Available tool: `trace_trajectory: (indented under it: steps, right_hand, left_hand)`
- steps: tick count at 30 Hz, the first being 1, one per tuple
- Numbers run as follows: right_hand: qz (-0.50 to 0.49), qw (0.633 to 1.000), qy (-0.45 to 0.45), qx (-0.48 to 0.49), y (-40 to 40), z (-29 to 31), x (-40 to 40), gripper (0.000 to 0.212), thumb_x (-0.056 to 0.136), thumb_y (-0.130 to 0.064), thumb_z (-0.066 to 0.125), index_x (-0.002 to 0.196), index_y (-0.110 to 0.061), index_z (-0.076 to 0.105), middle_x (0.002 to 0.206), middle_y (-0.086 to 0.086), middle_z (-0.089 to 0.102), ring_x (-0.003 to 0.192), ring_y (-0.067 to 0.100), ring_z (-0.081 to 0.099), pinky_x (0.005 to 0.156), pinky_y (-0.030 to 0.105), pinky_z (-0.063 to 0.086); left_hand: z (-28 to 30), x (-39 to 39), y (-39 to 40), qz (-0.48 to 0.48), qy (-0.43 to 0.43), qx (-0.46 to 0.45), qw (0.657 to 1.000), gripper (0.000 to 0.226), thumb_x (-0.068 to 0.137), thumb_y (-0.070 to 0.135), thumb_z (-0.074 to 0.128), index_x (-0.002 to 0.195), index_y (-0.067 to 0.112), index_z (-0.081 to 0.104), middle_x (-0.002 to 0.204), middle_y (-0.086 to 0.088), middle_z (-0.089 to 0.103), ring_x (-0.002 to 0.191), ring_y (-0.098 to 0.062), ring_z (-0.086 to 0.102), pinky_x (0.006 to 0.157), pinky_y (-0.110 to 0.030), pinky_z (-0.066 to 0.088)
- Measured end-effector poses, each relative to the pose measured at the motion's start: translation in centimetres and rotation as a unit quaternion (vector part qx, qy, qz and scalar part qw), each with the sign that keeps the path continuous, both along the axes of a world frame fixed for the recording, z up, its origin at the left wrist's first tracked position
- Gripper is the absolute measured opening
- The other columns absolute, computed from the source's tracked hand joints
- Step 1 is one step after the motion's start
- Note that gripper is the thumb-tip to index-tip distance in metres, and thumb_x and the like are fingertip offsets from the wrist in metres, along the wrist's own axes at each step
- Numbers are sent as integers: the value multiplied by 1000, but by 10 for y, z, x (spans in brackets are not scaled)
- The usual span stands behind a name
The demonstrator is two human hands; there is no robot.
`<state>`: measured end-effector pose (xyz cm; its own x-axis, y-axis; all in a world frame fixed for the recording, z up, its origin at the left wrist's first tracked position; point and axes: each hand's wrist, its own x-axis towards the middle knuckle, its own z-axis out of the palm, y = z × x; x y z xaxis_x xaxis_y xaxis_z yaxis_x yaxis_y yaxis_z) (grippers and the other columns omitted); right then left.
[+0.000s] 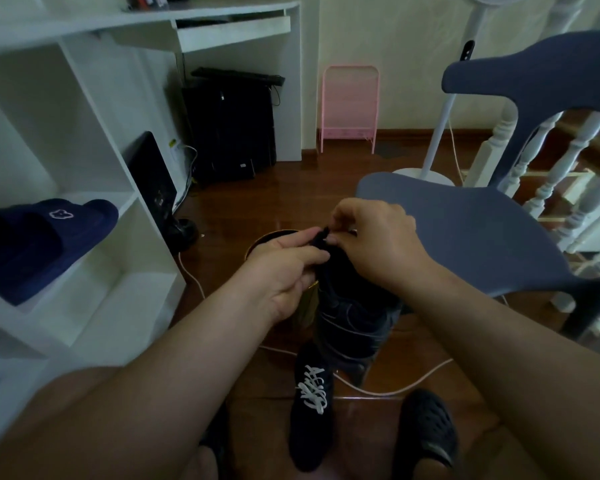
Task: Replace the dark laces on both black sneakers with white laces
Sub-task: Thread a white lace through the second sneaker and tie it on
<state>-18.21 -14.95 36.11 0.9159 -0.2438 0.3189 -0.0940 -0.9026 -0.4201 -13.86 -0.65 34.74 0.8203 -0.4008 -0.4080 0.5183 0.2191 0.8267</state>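
Fingers point(321, 237) of both hands pinch soft dark sneaker point(352, 306) fabric

Your left hand point(288, 271) and right hand point(378, 240) are bare: no gloves, rings or watch. Both forearms show no sleeves. Your right foot wears a black perforated clog point(426, 427).
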Motion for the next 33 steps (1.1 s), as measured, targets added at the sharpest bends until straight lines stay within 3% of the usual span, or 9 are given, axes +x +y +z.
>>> trace_trajectory:
  steps: [4,10,15,18,22,25,28,30,33]
  right_hand:
    - [-28,998,-41,-46,-22,6,-3,20,90,-45,72,91,-31,58,92,-10,47,103,23,50,80,40,41]
    - [-45,977,168,123,-33,4,-11,42,99,-59,55,95,-18,63,81,4,69,69,20,68,66,43,59]
    - [-47,995,23,82,-28,-5,-5,26,104,-36,48,127,-23,55,84,-1,62,73,20,61,62,41,53]
    - [-83,997,6,-8,-26,-6,-2,18,104,-42,43,108,-26,50,75,-2,55,68,25,57,53,36,40]
    - [-108,991,-23,-71,-26,-5,-2,32,106,-55,32,92,-29,41,70,-5,47,69,31,55,57,37,37]
    - [-113,988,-53,-94,-27,-4,-6,33,107,-51,30,91,-25,43,67,-7,45,65,30,52,58,38,34]
    - [-117,984,-99,-87,-29,2,-11,37,108,-49,30,98,-21,52,73,-5,50,65,29,53,59,39,39]
    - [-112,983,-111,-94,-27,4,-13,39,107,-48,31,102,-19,56,73,-5,51,64,27,51,58,37,37]
    - [-101,983,-117,-102,-24,5,-13,39,109,-47,33,112,-19,60,81,-2,59,71,29,58,60,37,39]
  left_hand:
    - [4,8,3,94,-17,-20,995,38,92,-16,64,105,18,73,104,-13,77,72,-16,79,57,-24,60]
    - [13,6,9,138,-41,-119,982,42,94,-14,63,123,15,72,112,-10,79,91,-18,80,67,-26,62]
    - [10,7,7,102,-84,-122,984,37,96,-4,67,129,12,68,116,-8,79,103,-16,77,87,-30,64]
    - [11,11,11,89,-71,-113,987,20,99,7,66,118,11,72,102,-4,82,91,-11,79,74,-26,63]
    - [4,19,19,83,-49,-29,995,16,98,-1,68,109,9,73,90,-5,82,79,-12,79,73,-30,65]
    - [-7,40,37,74,-121,175,974,19,98,4,71,110,19,72,99,-3,76,92,-19,74,85,-39,64]
    - [-18,61,62,-10,-294,483,825,19,98,17,70,103,35,67,96,7,70,90,-19,69,79,-38,60]
    - [-27,66,67,-73,-330,549,765,15,102,23,65,102,38,67,98,10,68,84,-16,66,73,-36,57]
    - [-29,63,60,-76,-323,400,854,21,111,34,51,105,35,71,99,7,68,85,-17,63,70,-32,50]
